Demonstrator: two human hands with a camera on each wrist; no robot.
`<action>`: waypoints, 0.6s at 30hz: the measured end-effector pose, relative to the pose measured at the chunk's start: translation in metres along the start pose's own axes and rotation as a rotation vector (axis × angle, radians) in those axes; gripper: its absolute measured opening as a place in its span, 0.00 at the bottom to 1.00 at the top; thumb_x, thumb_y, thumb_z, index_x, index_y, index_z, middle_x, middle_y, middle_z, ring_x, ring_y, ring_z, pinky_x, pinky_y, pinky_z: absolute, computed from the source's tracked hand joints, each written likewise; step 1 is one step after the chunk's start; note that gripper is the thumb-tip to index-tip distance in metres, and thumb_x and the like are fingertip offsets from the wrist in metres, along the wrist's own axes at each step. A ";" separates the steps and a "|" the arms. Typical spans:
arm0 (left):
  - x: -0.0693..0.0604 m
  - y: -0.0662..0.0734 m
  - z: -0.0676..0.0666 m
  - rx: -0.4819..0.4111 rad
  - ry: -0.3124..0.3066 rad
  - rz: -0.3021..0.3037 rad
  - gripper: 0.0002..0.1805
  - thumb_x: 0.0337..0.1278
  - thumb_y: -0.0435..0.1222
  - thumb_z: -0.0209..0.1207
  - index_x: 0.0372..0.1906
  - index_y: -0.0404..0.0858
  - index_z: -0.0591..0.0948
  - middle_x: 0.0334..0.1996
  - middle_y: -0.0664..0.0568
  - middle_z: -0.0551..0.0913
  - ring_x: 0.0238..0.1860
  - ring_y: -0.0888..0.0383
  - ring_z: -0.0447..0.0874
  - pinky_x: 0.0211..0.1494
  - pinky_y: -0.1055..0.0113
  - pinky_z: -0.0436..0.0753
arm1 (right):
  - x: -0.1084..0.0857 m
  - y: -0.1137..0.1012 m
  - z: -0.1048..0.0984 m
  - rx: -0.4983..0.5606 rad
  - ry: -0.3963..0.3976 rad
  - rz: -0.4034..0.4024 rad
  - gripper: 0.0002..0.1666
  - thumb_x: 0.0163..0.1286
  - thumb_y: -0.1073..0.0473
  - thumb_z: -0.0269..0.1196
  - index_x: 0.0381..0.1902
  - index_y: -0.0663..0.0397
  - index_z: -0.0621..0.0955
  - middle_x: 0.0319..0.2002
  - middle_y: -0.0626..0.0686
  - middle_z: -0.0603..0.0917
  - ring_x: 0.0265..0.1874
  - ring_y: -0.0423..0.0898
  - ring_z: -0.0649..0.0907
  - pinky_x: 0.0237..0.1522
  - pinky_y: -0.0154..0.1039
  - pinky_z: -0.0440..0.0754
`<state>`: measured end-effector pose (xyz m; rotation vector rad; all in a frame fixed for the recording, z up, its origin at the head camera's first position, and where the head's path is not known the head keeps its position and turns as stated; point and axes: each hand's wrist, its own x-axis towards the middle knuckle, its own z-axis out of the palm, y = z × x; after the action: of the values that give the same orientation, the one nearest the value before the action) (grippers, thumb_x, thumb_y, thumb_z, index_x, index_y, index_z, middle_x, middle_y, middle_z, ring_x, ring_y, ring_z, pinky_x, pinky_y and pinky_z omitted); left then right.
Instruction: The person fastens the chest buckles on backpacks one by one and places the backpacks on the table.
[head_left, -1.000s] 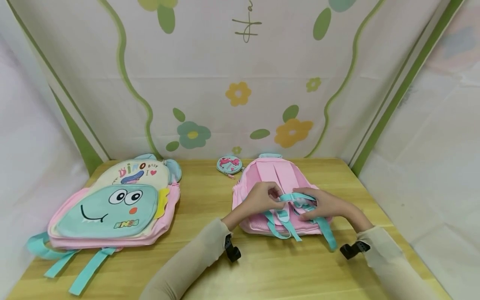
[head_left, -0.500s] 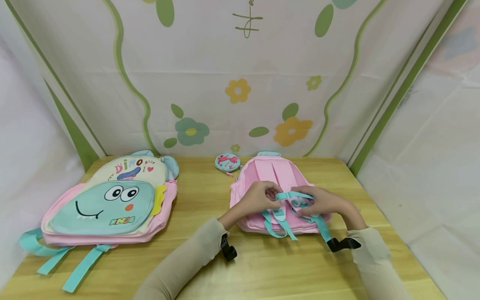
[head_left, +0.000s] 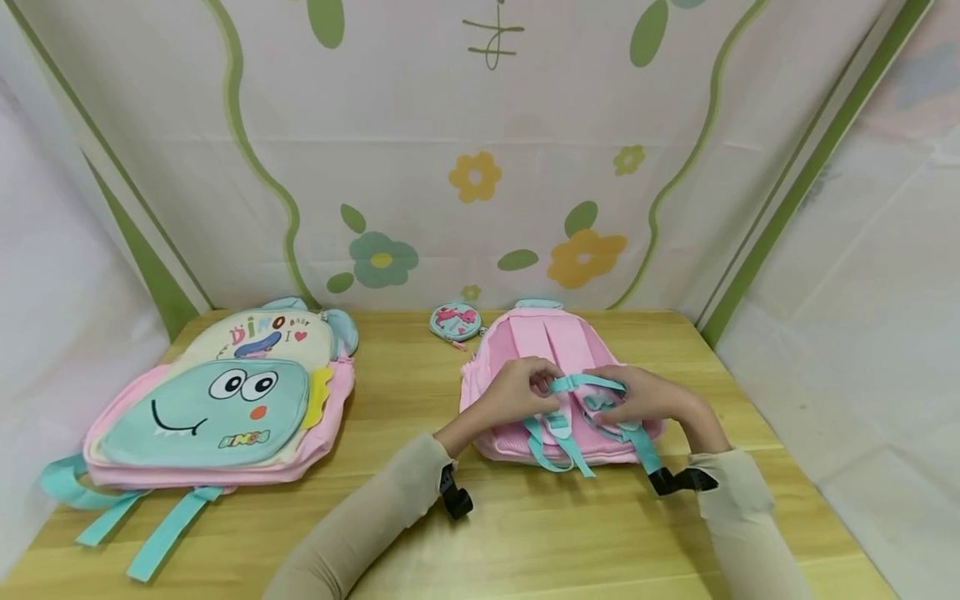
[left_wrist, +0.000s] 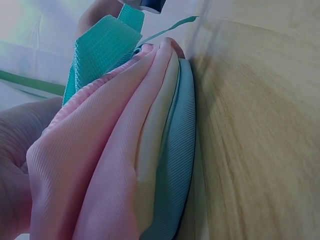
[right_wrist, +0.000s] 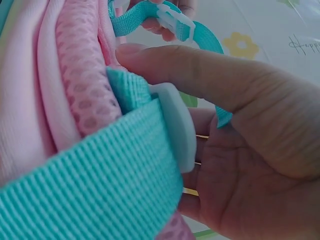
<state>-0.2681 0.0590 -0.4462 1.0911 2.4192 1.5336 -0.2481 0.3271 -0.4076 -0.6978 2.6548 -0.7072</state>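
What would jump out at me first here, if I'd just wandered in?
Probably the smiling cartoon face with big eyes, on the backpack lying at the table's left. Then the left hand and right hand, busy at the turquoise straps of a pink backpack on the right. Between the bags, near the far edge, sits a small round pouch.

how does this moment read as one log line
left hand: pinches strap; right hand: at strap; right bag: straps up; left bag: front up
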 end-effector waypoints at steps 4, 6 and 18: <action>-0.001 0.001 -0.001 -0.021 -0.002 -0.002 0.16 0.53 0.30 0.70 0.49 0.36 0.83 0.37 0.48 0.85 0.38 0.58 0.82 0.44 0.75 0.81 | 0.000 -0.001 0.000 0.020 0.013 0.004 0.44 0.63 0.45 0.74 0.70 0.59 0.74 0.67 0.62 0.77 0.60 0.55 0.78 0.58 0.51 0.79; -0.001 0.001 -0.001 -0.034 0.000 0.000 0.16 0.53 0.30 0.70 0.48 0.36 0.83 0.37 0.48 0.84 0.38 0.59 0.82 0.44 0.75 0.81 | 0.001 0.000 0.000 0.029 0.016 0.007 0.43 0.62 0.45 0.74 0.70 0.59 0.75 0.66 0.61 0.78 0.56 0.52 0.78 0.56 0.47 0.80; -0.001 -0.002 0.001 -0.042 -0.010 0.031 0.15 0.54 0.34 0.71 0.46 0.41 0.81 0.35 0.53 0.81 0.36 0.60 0.80 0.42 0.75 0.80 | 0.001 0.002 0.000 0.051 0.014 0.016 0.44 0.62 0.46 0.75 0.70 0.61 0.74 0.66 0.63 0.77 0.52 0.51 0.77 0.53 0.43 0.80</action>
<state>-0.2680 0.0589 -0.4492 1.1310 2.3637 1.5762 -0.2494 0.3282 -0.4087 -0.6592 2.6419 -0.7743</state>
